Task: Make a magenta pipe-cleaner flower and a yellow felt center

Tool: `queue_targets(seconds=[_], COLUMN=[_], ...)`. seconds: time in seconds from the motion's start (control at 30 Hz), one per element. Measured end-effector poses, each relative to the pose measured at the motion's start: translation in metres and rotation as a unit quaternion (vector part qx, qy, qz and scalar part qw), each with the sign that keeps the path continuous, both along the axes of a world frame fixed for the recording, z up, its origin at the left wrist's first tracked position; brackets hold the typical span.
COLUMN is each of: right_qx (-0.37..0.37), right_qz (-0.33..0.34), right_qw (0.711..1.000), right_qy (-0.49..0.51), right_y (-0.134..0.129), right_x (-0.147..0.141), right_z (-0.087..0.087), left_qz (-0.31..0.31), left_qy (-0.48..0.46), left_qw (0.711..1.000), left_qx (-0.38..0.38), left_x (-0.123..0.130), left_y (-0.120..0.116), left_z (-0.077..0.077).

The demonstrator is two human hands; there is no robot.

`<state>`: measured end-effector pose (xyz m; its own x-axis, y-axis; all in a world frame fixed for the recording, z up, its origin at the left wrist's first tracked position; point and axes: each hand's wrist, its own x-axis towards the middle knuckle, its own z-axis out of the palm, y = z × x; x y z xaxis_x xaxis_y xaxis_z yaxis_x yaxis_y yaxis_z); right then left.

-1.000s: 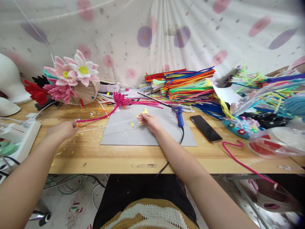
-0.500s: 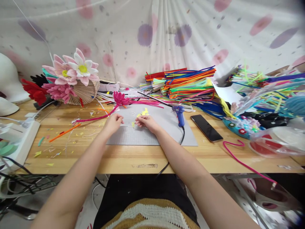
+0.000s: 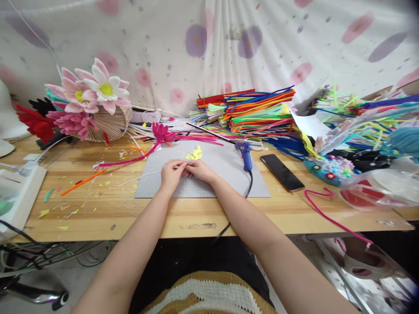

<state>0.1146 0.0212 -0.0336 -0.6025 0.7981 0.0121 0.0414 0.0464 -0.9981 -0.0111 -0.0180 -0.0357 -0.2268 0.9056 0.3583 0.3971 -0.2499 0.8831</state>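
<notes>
Nearest, a mustard-and-white knitted garment (image 3: pixel 209 290) and black cloth (image 3: pixel 183 255) cover your lap, below the front edge of the pale wooden bench (image 3: pixel 98 224). To your right, a bent magenta fuzzy stem (image 3: pixel 328 217) hangs partly over that edge. Your left hand (image 3: pixel 170 175) and right hand (image 3: pixel 202 170) meet above a light grey gridded mat (image 3: pixel 225 188). Your left grip is pressed together, thumb against finger; what lies between its tips is hidden. Your right grip pinches thin white strands (image 3: pixel 187 175), which show just under your fingers, over the mat. An orange fuzzy stem (image 3: pixel 83 182) lies to your left, and a black phone (image 3: pixel 282 172) lies right of the mat. Just past your hands sit yellow scraps (image 3: pixel 195 152), with a blue glue gun (image 3: pixel 245 156) to their right. Farther back lie a magenta fuzzy flower (image 3: pixel 161 133) and bundled multicoloured stems (image 3: pixel 258 112), before a white curtain with pink and purple prints (image 3: pixel 222 43).
</notes>
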Motion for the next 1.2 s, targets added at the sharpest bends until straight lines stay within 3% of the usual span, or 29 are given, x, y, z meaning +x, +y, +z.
queue_targets(seconds=[0.07,0.13,0.23,0.33,0.47,0.63,1.03,1.2], right_qx=[0.007,-0.003,-0.018,0.017,0.123,0.229,0.307,0.324], right_qz=[0.003,-0.004,-0.050,-0.127,-0.189,-0.147,-0.077,-0.055], right_qw=[1.000,1.000,0.998,0.983,0.932,0.874,0.823,0.822], right_qy=[-0.001,-0.004,-0.042,-0.131,-0.285,-0.403,-0.471,-0.465], right_y=[-0.002,-0.004,-0.003,-0.002,-0.007,-0.017,-0.024,-0.026], right_x=[-0.001,-0.001,-0.001,-0.004,-0.009,-0.011,-0.011,-0.009], right_z=[0.002,0.004,0.004,0.003,0.003,0.008,0.016,0.018], left_qz=[0.021,0.025,0.001,-0.013,-0.033,-0.024,-0.012,-0.017], left_qy=[-0.040,-0.136,-0.318,-0.395,-0.396,-0.372,-0.308,-0.304], left_qw=[0.999,0.990,0.944,0.909,0.904,0.910,0.930,0.933], left_qx=[-0.006,-0.028,-0.089,-0.135,-0.158,-0.183,-0.198,-0.190], left_x=[0.000,0.000,-0.004,-0.008,-0.007,-0.001,0.002,-0.002], left_y=[0.001,0.003,0.005,0.005,0.001,0.000,0.001,0.003], left_z=[0.004,0.008,0.014,0.019,0.022,0.020,0.016,0.012])
